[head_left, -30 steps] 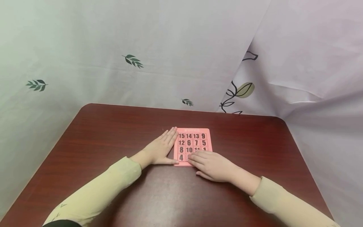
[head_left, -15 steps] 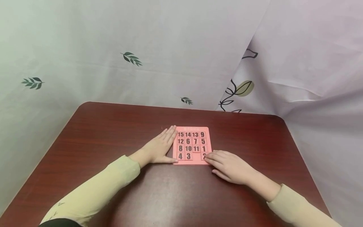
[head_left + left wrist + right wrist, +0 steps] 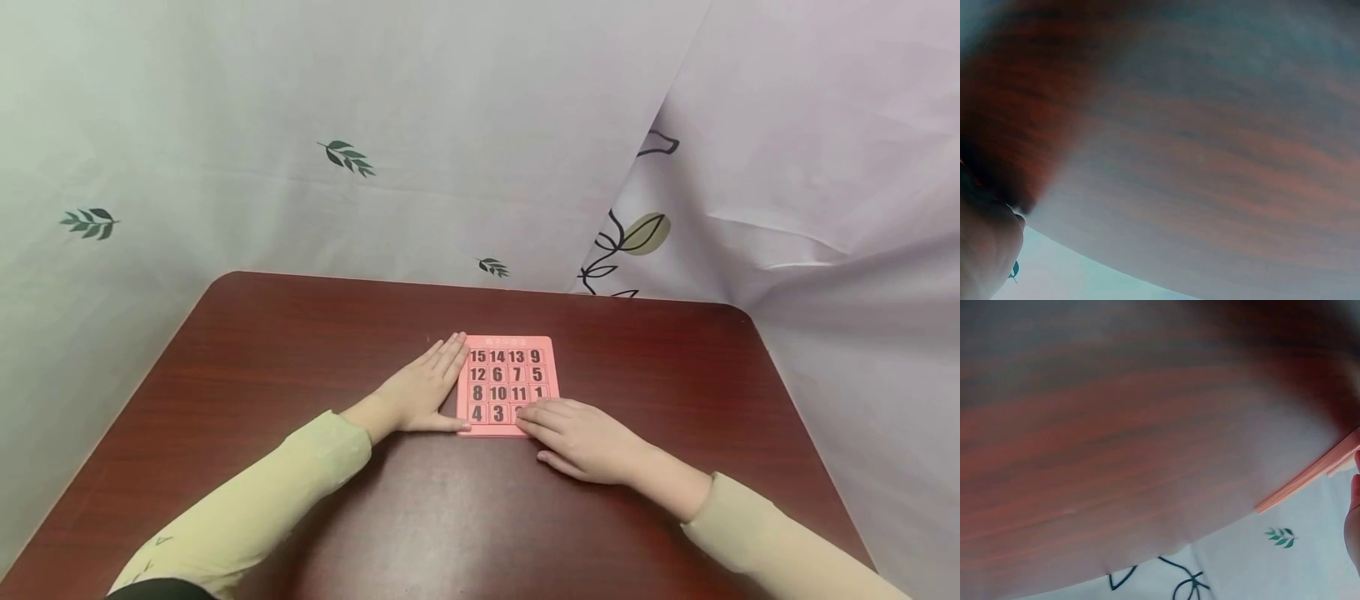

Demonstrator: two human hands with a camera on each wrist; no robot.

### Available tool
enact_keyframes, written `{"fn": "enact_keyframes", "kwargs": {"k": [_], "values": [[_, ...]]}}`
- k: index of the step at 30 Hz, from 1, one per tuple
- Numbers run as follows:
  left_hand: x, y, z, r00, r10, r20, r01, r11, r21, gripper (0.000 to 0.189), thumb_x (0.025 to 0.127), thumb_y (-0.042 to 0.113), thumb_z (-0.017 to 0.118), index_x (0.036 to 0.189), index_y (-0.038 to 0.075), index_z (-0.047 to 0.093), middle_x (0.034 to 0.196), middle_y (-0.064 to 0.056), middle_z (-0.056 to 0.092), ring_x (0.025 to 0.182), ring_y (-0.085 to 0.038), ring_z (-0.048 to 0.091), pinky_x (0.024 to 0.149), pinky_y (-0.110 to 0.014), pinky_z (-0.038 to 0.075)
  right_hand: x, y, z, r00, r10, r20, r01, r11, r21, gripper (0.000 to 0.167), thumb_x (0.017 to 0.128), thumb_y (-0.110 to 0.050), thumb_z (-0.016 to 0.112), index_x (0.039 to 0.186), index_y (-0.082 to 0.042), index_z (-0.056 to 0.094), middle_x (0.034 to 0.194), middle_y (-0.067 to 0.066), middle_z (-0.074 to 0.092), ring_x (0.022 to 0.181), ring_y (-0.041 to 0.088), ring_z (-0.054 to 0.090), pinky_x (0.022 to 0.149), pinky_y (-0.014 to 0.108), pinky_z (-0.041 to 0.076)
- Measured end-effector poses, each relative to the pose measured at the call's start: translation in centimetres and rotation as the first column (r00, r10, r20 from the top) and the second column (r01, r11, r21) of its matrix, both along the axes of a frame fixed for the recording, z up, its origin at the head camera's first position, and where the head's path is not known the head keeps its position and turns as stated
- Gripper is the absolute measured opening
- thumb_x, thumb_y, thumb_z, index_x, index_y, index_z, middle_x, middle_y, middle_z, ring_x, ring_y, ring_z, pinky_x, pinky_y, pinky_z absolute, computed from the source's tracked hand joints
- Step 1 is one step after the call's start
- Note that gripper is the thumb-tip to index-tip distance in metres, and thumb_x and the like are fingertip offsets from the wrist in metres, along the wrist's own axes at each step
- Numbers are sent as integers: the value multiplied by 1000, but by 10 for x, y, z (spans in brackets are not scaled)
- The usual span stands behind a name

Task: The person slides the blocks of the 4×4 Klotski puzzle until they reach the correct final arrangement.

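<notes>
A pink sliding number puzzle (image 3: 507, 343) lies flat on the table, its black-numbered tiles in a square grid. My left hand (image 3: 420, 393) rests along the puzzle's left edge, fingers straight, with the thumb at the near left corner. With fingers extended, my right hand (image 3: 585, 437) touches a partly covered tile (image 3: 519, 413) beside the 3 in the nearest row. That hand hides the near right corner of the grid. In the right wrist view, the puzzle's pink edge (image 3: 1300, 487) shows beside part of the right hand (image 3: 1352, 531). Only a bit of the left hand (image 3: 991, 253) appears in the left wrist view.
The dark red-brown wooden table (image 3: 360, 325) has rounded far corners and a glossy patch in front of the puzzle. Behind it and at both sides hangs a pale curtain (image 3: 450, 125) with printed leaves.
My right hand first went right, uncovering the 3, with the 2 tile at the near right corner. Then it came back left, and the tile now sits next to the 3. The left hand stayed.
</notes>
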State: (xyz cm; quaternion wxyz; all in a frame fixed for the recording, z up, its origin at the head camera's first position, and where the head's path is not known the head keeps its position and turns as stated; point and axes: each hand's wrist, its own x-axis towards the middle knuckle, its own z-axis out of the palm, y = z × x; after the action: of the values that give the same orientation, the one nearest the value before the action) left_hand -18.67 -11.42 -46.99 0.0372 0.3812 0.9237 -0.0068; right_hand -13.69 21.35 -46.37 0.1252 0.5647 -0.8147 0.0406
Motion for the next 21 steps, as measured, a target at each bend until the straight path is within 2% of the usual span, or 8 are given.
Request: {"fn": "enact_keyframes", "kwargs": {"k": [4,8,14,21], "values": [[-1,-1,-1,1000,-6,-7,6,1000,1,123,91,80,57,165,-11,18,175,-32,9,165,-42,14,137,-49,19,-1,-5,2,1000,10,-7,-10,1000,17,56,97,-32,75,144,-5,64,145,9,68,135,25,64,114,44,54],[-2,-1,-2,1000,-6,-4,6,1000,-1,124,91,80,57,165,-11,18,175,-32,9,165,-42,14,137,-49,19,-3,-3,5,1000,-4,14,4,1000,-7,55,96,-31,76,144,-5,65,145,8,68,135,25,64,114,45,54],[-2,-1,-1,1000,-5,0,5,1000,-1,125,91,81,58,165,-10,17,175,-31,9,166,-42,14,137,-49,19,-11,13,6,996,-83,30,84,996,-34,57,94,-31,78,143,-5,66,144,9,68,135,28,64,115,47,53],[-2,-1,-1,1000,-4,0,4,1000,1,125,90,81,57,165,-10,17,175,-31,9,166,-41,13,137,-49,18,-18,27,4,987,-153,49,153,988,18,56,96,-31,76,144,-5,66,146,10,67,137,30,64,115,51,53]]}}
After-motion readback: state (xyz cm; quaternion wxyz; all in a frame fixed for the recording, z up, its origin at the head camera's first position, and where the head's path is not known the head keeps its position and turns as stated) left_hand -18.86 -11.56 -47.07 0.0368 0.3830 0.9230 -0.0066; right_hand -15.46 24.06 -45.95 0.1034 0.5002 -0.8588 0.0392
